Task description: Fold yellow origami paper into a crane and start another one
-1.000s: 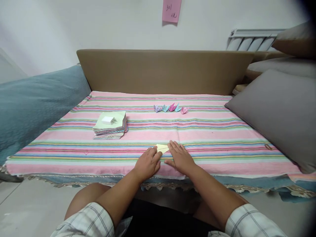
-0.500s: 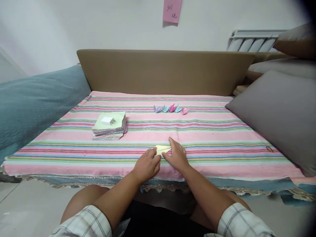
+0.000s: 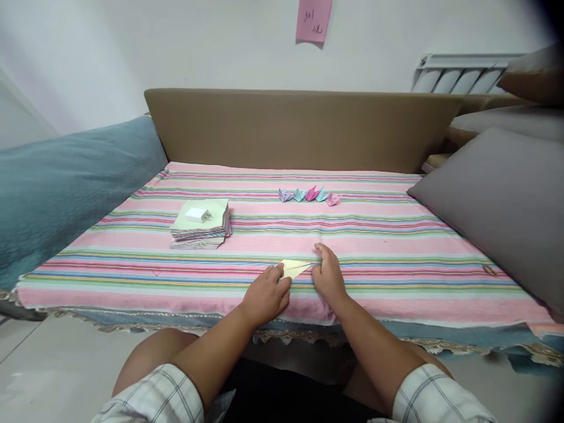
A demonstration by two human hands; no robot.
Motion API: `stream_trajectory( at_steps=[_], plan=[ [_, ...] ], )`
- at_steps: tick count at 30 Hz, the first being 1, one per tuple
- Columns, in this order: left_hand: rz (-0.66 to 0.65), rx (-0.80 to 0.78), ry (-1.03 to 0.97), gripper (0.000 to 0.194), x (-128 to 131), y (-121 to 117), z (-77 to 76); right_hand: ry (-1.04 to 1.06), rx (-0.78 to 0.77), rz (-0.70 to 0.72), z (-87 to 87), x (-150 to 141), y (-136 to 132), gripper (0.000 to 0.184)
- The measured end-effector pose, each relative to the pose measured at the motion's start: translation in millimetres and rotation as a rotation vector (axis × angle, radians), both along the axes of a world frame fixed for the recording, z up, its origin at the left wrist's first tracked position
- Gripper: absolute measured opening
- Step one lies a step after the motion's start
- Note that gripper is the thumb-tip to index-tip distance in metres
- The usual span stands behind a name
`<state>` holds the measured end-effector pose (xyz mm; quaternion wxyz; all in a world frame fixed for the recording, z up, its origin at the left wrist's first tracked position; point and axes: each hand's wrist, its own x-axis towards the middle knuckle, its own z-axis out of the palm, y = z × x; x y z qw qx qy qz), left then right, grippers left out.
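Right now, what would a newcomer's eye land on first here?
Probably the row of five small folded paper figures, lilac, blue and pink, toward the back of the striped cloth. Then the pale yellow folded paper near the front edge, under the left hand, and the paper stack topped by a white plug adapter.

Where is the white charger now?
In the head view, the white charger lies on the paper stack, left of the folded birds.

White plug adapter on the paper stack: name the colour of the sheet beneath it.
Pale green, clearest in the head view.
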<state>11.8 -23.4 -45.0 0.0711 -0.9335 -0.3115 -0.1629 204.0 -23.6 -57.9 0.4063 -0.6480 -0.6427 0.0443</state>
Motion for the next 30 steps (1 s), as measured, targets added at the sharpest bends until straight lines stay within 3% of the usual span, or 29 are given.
stream_trajectory(
  at_steps=[3, 6, 9, 13, 19, 24, 25, 28, 30],
  plan=[
    [-0.009, 0.016, -0.011, 0.019, 0.0, 0.1, -0.7, -0.181, 0.109, 0.312, 4.1, -9.4, -8.9, 0.057],
    [-0.028, 0.011, -0.021, 0.019, 0.7, 0.0, 0.0, -0.345, -0.006, 0.546, 9.0, -20.1, -16.8, 0.059],
    [-0.025, -0.002, -0.025, 0.019, 1.6, -0.1, 0.3, -0.414, -0.142, 0.562, 11.0, -22.8, -18.5, 0.056],
    [-0.010, -0.013, -0.043, 0.020, 1.6, 0.0, -2.3, -0.493, -0.219, 0.483, 7.7, -14.3, -16.8, 0.052],
    [0.008, 0.006, -0.026, 0.020, 0.9, -0.6, -3.4, -0.543, -0.298, 0.386, -1.9, 8.4, -16.0, 0.071],
    [0.014, 0.001, -0.016, 0.020, 1.1, -0.7, -1.7, -0.502, -0.250, 0.143, 4.4, 12.7, -16.4, 0.080],
    [0.014, -0.005, -0.019, 0.020, 1.1, -0.5, -1.7, -0.507, -0.197, 0.155, 7.0, 9.3, -17.2, 0.080],
    [-0.009, -0.041, -0.026, 0.020, 0.3, 0.7, -1.9, -0.554, -0.062, 0.473, 11.7, -6.5, -19.7, 0.077],
    [-0.039, -0.067, -0.029, 0.024, -1.0, 1.5, -2.0, -0.539, -0.053, 0.574, 10.6, -16.6, -20.1, 0.079]
  ],
)
